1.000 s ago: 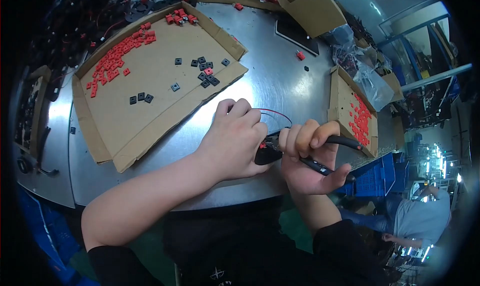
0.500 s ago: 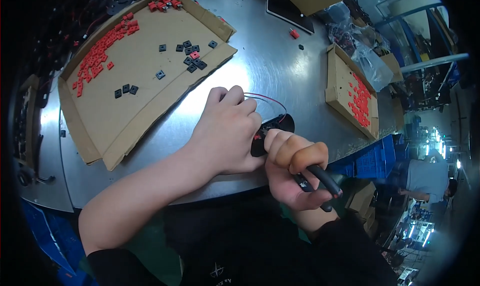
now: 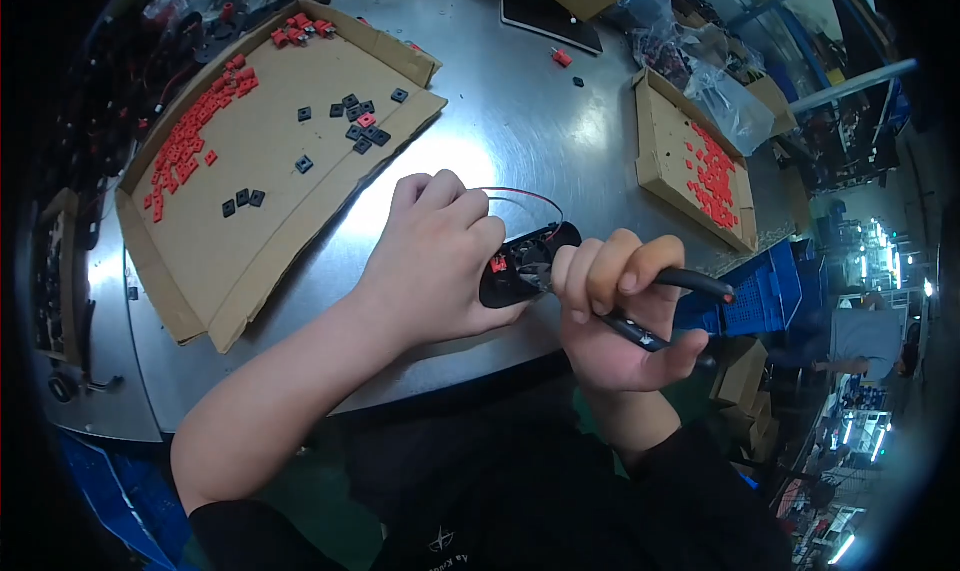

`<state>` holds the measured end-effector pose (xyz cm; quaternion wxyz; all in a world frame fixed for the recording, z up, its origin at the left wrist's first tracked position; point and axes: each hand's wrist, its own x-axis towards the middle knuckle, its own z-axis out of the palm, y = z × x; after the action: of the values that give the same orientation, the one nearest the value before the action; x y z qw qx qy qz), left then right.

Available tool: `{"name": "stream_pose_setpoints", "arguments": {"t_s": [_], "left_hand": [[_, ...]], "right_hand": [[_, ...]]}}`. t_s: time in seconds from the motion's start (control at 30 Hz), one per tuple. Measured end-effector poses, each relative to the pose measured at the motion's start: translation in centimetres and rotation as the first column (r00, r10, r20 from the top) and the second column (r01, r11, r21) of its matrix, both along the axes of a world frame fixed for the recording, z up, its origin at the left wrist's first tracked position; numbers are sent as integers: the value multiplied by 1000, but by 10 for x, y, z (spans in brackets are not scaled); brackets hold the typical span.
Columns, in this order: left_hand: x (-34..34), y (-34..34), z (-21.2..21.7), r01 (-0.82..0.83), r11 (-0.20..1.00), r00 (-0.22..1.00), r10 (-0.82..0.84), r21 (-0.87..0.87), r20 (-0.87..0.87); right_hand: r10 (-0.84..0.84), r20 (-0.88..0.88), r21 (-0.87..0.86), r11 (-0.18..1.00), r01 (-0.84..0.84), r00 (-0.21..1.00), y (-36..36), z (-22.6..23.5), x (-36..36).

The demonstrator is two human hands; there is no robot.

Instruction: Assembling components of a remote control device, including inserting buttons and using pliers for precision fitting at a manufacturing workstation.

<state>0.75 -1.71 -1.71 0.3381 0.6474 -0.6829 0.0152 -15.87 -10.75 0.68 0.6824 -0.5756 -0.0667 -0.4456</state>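
Observation:
My left hand (image 3: 430, 256) is closed around the left side of a black plastic housing (image 3: 508, 286) above the steel table. A small red part (image 3: 498, 263) shows inside the housing, and a thin red wire (image 3: 535, 195) loops out of its far end. In my right hand (image 3: 625, 311) is a pair of pliers (image 3: 700, 284) with black handles, spread apart between fingers and thumb. The plier jaws (image 3: 540, 276) reach into the housing beside the red part. What the jaws touch, if anything, is too small to make out.
A cardboard tray (image 3: 290, 251) on the left holds red and black square parts. Another cardboard tray (image 3: 645, 146) with red pieces lies at the right. A flat dark panel (image 3: 550, 23) and a red part (image 3: 562, 58) lie farther back. A blue crate (image 3: 755, 296) stands beyond the table's right edge.
My right hand has drawn back to the right and turned, and the plier handles have spread wider. More of the housing and its red part now shows. My left hand keeps its hold.

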Motion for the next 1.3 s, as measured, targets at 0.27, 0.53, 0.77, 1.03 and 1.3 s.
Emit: {"name": "stream_pose_setpoints", "arguments": {"t_s": [0.27, 0.53, 0.77, 1.03, 1.3], "left_hand": [[0, 0, 1, 10, 1000, 1000, -9, 9, -19], [1, 0, 5, 11, 996, 1000, -10, 92, -14], [4, 3, -1, 42, 993, 998, -37, 112, -44], [4, 2, 3, 65, 985, 998, -64, 159, -9], [3, 1, 3, 28, 998, 1000, -27, 48, -13]], "right_hand": [[42, -58, -16, 999, -43, 997, 3, -1, 8], [74, -111, 59, 996, -68, 991, 3, 0, 14], [331, -339, 64, 942, -330, 880, -19, 13, 25], [355, -397, -201, 866, -458, 846, -28, 17, 32], [575, -173, 4, 812, -583, 799, -59, 52, 45]]}}
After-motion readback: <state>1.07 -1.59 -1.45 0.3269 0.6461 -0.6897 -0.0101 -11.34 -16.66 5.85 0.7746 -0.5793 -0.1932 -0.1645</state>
